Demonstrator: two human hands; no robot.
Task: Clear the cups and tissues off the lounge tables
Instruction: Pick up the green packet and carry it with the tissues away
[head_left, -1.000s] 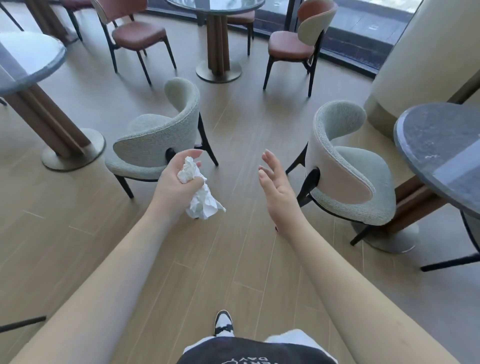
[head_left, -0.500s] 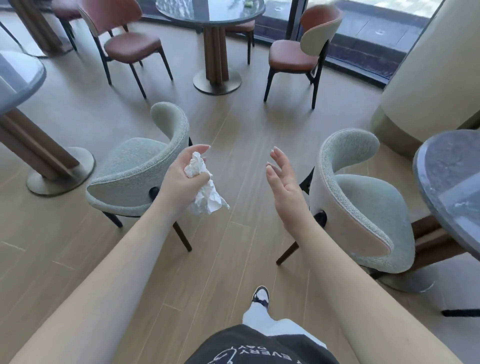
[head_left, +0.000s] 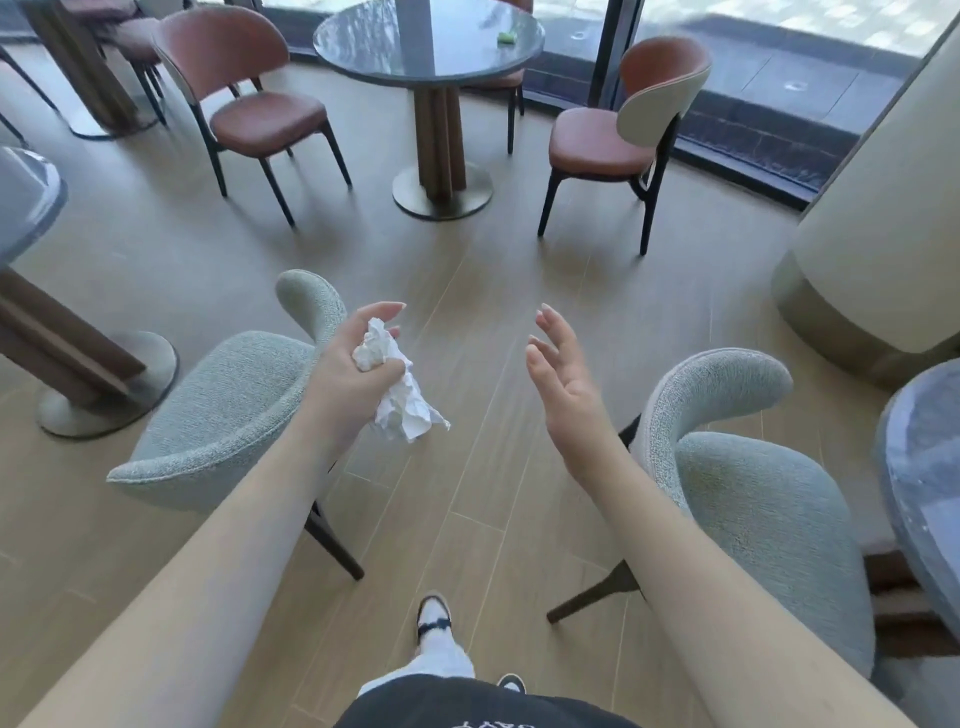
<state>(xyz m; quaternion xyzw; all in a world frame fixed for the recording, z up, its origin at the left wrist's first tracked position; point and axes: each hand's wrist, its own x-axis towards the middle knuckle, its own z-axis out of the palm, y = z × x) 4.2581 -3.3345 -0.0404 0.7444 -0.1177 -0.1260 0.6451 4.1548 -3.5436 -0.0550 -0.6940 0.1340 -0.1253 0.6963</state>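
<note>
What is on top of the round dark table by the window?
On the round dark table only a small green item shows, near its far right edge; it is too small to identify. The rest of the visible top shows reflections. Its far edge is cut off by the frame.

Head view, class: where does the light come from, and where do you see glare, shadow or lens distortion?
Head view: daylight enters through the windows at the top; it glares on the round table top; brown chairs cast soft shadows towards the camera; wide-angle bending curves the pillar and stretches the forearms.
</note>
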